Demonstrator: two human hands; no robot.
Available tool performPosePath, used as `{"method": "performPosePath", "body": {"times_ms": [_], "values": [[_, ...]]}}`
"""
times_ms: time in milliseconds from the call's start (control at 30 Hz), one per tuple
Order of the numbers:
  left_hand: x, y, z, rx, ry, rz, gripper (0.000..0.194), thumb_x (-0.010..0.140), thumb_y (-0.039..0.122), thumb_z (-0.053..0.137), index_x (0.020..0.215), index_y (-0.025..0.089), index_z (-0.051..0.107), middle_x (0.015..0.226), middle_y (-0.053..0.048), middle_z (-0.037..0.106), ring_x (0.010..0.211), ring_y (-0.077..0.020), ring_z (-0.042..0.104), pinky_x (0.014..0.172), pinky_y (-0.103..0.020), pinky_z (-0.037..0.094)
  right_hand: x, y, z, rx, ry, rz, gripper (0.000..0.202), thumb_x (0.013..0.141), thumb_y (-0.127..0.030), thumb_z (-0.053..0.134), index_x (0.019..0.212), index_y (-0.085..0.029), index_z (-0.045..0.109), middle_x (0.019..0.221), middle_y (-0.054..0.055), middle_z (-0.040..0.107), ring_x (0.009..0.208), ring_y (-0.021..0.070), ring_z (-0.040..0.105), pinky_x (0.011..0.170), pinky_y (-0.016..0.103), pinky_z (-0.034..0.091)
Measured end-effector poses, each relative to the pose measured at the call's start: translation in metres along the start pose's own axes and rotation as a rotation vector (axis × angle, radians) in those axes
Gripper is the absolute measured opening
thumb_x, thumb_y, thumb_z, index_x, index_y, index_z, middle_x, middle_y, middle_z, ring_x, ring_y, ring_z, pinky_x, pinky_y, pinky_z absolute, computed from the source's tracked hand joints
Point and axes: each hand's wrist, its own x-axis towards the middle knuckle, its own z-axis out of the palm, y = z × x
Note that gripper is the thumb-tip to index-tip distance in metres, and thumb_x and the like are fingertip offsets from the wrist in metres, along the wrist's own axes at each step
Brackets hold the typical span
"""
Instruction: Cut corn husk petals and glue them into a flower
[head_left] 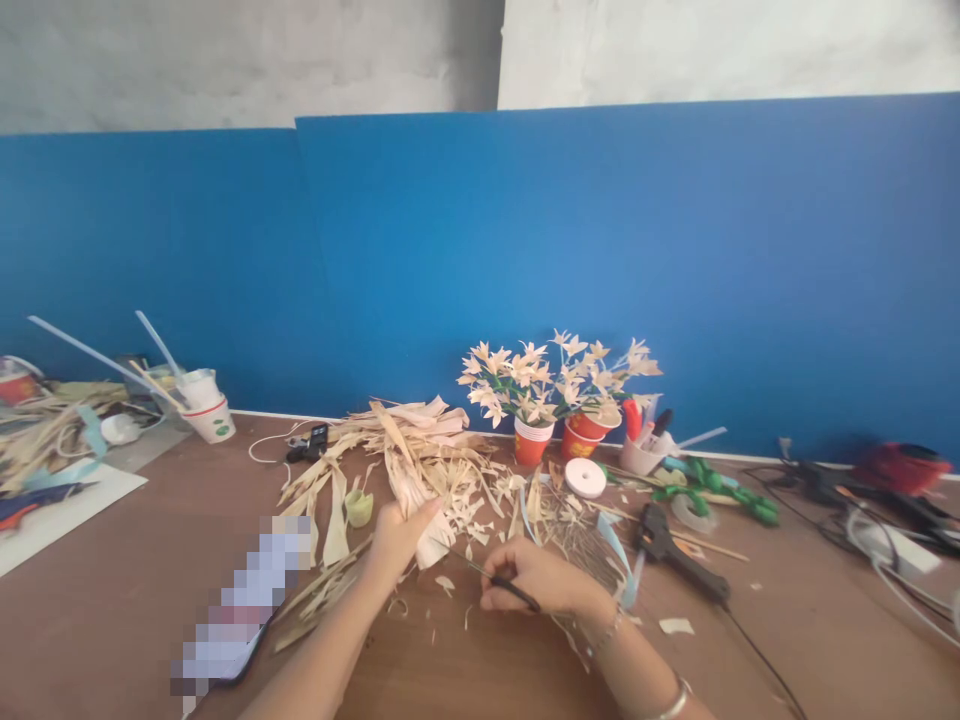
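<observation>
Scissors (516, 592) beside a pale husk strip (409, 487)

The left hand (397, 540) pinches the strip between its fingers over the table (420, 675), in front of a heap of dry husks (439, 415); the right hand's (538, 578) fingers are curled round the scissors' dark handle, blades pointing at the strip's lower end, contact unclear.

- Flowers (523, 372) are standing in cups (531, 450) behind a roll (589, 484)
- Husks (450, 462) are lying left of the cups
- A glue gun (682, 561) is lying right of the right hand (536, 575)
</observation>
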Motion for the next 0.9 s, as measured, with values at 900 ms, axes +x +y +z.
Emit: {"method": "performPosePath", "body": {"times_ms": [900], "values": [[-0.001, -0.017, 0.014, -0.167, 0.12, -0.125, 0.058, 0.067, 0.062, 0.059, 0.035, 0.018, 0.039, 0.022, 0.003, 0.036, 0.02, -0.0064, 0.03, 0.028, -0.019, 0.017, 0.005, 0.009, 0.002, -0.026, 0.157, -0.074, 0.025, 0.071, -0.039, 0.065, 0.066, -0.015, 0.059, 0.048, -0.006, 0.047, 0.042, 0.0054, 0.037, 0.041, 0.017, 0.027]]}}
